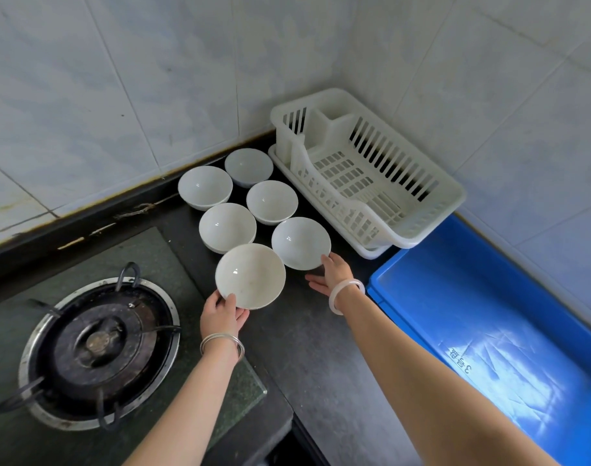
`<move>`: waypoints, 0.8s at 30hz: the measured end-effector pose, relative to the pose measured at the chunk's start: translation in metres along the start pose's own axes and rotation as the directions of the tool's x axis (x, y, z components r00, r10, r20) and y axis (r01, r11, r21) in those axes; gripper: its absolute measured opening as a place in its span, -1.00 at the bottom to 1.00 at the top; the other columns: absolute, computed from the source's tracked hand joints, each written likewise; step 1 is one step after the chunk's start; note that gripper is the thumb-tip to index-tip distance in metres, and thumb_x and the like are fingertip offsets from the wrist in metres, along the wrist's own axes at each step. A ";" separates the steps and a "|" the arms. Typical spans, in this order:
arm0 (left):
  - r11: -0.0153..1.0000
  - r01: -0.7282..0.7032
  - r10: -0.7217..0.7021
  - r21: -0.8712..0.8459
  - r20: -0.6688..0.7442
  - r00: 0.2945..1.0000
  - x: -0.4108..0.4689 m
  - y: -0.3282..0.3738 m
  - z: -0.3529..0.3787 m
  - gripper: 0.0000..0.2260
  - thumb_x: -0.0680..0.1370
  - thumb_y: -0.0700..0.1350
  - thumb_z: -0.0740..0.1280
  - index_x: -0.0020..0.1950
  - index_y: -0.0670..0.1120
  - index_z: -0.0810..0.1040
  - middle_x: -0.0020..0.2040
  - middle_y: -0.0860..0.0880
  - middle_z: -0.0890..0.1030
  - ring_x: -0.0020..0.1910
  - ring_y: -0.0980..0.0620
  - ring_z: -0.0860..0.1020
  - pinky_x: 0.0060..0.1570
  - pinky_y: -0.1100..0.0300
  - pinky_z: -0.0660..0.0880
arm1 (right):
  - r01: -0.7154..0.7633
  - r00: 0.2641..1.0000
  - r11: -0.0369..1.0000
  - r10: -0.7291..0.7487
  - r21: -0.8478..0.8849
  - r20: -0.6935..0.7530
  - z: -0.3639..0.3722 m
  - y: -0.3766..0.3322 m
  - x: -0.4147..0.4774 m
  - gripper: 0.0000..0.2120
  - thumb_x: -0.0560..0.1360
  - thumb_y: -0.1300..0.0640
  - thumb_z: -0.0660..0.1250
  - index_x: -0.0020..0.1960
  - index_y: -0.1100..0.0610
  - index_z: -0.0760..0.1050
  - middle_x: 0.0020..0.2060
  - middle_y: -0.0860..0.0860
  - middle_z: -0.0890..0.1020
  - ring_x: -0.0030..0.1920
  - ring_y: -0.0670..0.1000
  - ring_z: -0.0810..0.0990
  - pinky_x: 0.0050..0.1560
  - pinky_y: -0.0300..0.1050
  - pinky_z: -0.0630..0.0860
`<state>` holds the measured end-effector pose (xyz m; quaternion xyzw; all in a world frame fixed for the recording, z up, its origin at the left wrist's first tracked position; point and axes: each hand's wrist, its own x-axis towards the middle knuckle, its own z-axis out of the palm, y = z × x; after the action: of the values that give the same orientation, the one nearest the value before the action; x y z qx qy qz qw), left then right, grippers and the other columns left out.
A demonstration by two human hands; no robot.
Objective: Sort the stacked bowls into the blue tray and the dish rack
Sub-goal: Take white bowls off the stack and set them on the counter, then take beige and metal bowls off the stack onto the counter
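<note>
Left hand (223, 314): thumb hooked over the near rim of the nearest bowl (250, 275), fingers curled beneath it. A firm grip. This bowl sits lower centre of the frame and looks tipped toward the camera, possibly lifted off the counter (321, 348).

Right hand (334, 275): thumb on the near rim of the second bowl (300, 243), fingers stretched out below and to the left. Cannot tell whether it has actually taken hold or only touches the rim.

Silver bangles (221, 344) on the left wrist, a pale bangle (346, 295) on the right.

Beyond the hands, four more white bowls stand in two rows running toward the wall: middle-left bowl (227, 227), middle-right bowl (272, 201), far-left bowl (205, 186), far-right bowl (248, 166). The middle-left one shows a second rim under it, so it is likely a stack. The others cannot be judged for depth.

White dish rack (453, 186), upper right of centre, just beside the bowls: no bowl in it. Blue tray (438, 297), right edge of the frame, near the right forearm: no bowl in it either, only a printed mark on its floor.

Gas burner (99, 351) at lower left, not involved.

Judgement on progress: sorting is at its very start. Nothing is placed yet and all the bowls are on the counter. The two nearest are being taken up, and every bowl has yet to go to the rack or the tray.
</note>
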<state>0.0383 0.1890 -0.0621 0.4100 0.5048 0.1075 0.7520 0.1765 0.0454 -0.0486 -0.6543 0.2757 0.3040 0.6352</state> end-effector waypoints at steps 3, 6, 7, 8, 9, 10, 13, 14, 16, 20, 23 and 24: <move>0.985 -0.073 0.072 0.154 0.012 0.997 -0.008 -0.011 -0.001 -0.64 0.57 -0.22 0.18 0.38 -0.16 0.34 0.32 -0.18 0.48 0.12 -0.11 0.51 0.10 0.07 0.47 | 0.026 1.000 0.997 -0.024 -0.071 0.019 -0.011 0.002 -0.010 -0.62 0.59 0.10 0.17 0.40 0.07 0.29 0.26 0.12 0.50 0.05 0.14 0.61 0.03 0.01 0.57; 0.949 -0.092 0.082 0.303 0.043 0.996 -0.020 -0.022 -0.001 -0.62 0.58 -0.16 0.17 0.41 -0.10 0.31 0.33 -0.14 0.48 0.07 -0.13 0.53 0.11 0.05 0.48 | 0.105 0.994 0.979 -0.100 -0.178 0.037 -0.034 0.011 -0.025 -0.66 0.60 0.08 0.15 0.36 0.05 0.32 0.23 0.07 0.52 0.03 0.10 0.61 0.09 0.00 0.57; 0.936 -0.088 0.075 0.342 0.050 0.996 -0.025 -0.025 0.000 -0.59 0.58 -0.14 0.18 0.44 -0.09 0.27 0.33 -0.13 0.48 0.05 -0.13 0.53 0.10 0.06 0.47 | 0.134 0.991 0.966 -0.128 -0.221 0.044 -0.044 0.015 -0.031 -0.67 0.60 0.07 0.15 0.35 0.04 0.33 0.23 0.06 0.53 0.03 0.07 0.61 0.09 -0.02 0.57; 0.926 -0.079 0.061 0.370 0.059 0.996 -0.030 -0.029 0.002 -0.56 0.59 -0.14 0.18 0.46 -0.09 0.23 0.35 -0.13 0.46 0.08 -0.15 0.53 0.09 0.06 0.46 | 0.164 0.986 0.950 -0.158 -0.266 0.045 -0.054 0.021 -0.039 -0.69 0.60 0.06 0.13 0.33 0.03 0.35 0.22 0.04 0.53 0.02 0.05 0.61 0.08 -0.05 0.57; 0.920 -0.066 0.041 0.385 0.074 0.996 -0.035 -0.033 0.004 -0.55 0.59 -0.15 0.17 0.47 -0.10 0.21 0.36 -0.14 0.45 0.16 -0.17 0.52 0.11 0.06 0.45 | 0.193 0.981 0.930 -0.192 -0.311 0.037 -0.066 0.027 -0.047 -0.71 0.61 0.04 0.12 0.31 0.02 0.37 0.20 0.02 0.55 0.00 0.01 0.61 0.06 -0.08 0.57; 0.911 -0.061 0.022 0.408 0.099 0.995 -0.041 -0.038 0.007 -0.56 0.59 -0.17 0.16 0.47 -0.12 0.21 0.37 -0.16 0.43 0.22 -0.18 0.50 0.14 0.05 0.44 | 0.222 0.973 0.908 -0.230 -0.356 0.020 -0.079 0.034 -0.056 -0.72 0.61 0.02 0.10 0.28 0.01 0.39 0.18 0.01 0.56 -0.02 -0.02 0.61 0.04 -0.11 0.56; 0.808 -0.145 0.014 0.572 0.226 0.974 -0.066 -0.056 0.018 -0.63 0.59 -0.15 0.17 0.40 -0.14 0.34 0.33 -0.15 0.48 0.08 -0.09 0.53 0.14 0.10 0.46 | 0.291 0.935 0.836 -0.352 -0.466 -0.046 -0.123 0.055 -0.085 -0.75 0.60 0.00 0.09 0.17 0.00 0.47 0.09 -0.01 0.61 -0.05 -0.02 0.61 0.05 -0.07 0.54; 0.761 -0.189 0.011 0.620 0.279 0.960 -0.077 -0.062 0.024 -0.65 0.58 -0.14 0.18 0.37 -0.14 0.39 0.30 -0.13 0.50 0.05 -0.06 0.53 0.18 0.09 0.47 | 0.302 0.919 0.812 -0.387 -0.499 -0.074 -0.139 0.062 -0.095 -0.76 0.59 0.00 0.10 0.13 -0.01 0.49 0.05 -0.01 0.62 -0.05 0.02 0.61 0.05 -0.04 0.53; 0.666 -0.278 -0.028 0.692 0.396 0.918 -0.101 -0.076 0.039 -0.69 0.57 -0.14 0.21 0.30 -0.14 0.47 0.26 -0.12 0.54 0.12 -0.07 0.55 0.27 0.02 0.44 | 0.290 0.889 0.779 -0.434 -0.555 -0.145 -0.175 0.075 -0.118 -0.78 0.58 0.00 0.12 0.07 0.01 0.51 -0.04 0.03 0.65 -0.05 0.08 0.62 0.03 -0.02 0.53; 0.502 -0.469 -0.131 0.726 0.600 0.789 -0.158 -0.112 0.069 -0.74 0.55 -0.15 0.21 0.21 -0.08 0.55 0.19 -0.06 0.60 0.14 -0.04 0.57 0.25 0.11 0.44 | 0.154 0.799 0.743 -0.481 -0.651 -0.360 -0.247 0.108 -0.162 -0.81 0.56 0.03 0.18 0.04 0.03 0.55 -0.09 0.10 0.67 -0.03 0.15 0.62 -0.04 -0.10 0.47; 0.350 -0.676 -0.162 0.649 0.752 0.639 -0.206 -0.143 0.087 -0.73 0.56 -0.13 0.22 0.23 -0.05 0.55 0.19 -0.01 0.61 0.13 0.05 0.56 0.11 0.33 0.38 | 0.038 0.695 0.700 -0.531 -0.713 -0.485 -0.292 0.141 -0.194 -0.84 0.55 0.11 0.22 0.04 0.09 0.55 -0.04 0.14 0.67 -0.02 0.20 0.60 -0.02 -0.02 0.49; 0.305 -0.733 -0.177 0.608 0.792 0.584 -0.221 -0.153 0.092 -0.73 0.55 -0.12 0.23 0.24 -0.04 0.54 0.19 0.00 0.60 0.11 0.07 0.56 0.07 0.35 0.37 | -0.011 0.667 0.671 -0.547 -0.741 -0.506 -0.306 0.153 -0.203 -0.84 0.54 0.14 0.24 0.06 0.10 0.55 -0.02 0.13 0.66 0.00 0.20 0.58 -0.02 -0.03 0.46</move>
<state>-0.0258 -0.0831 -0.0110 0.8472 0.0208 -0.2232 0.4817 -0.0582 -0.2712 0.0043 -0.9402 0.2497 0.0084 0.2316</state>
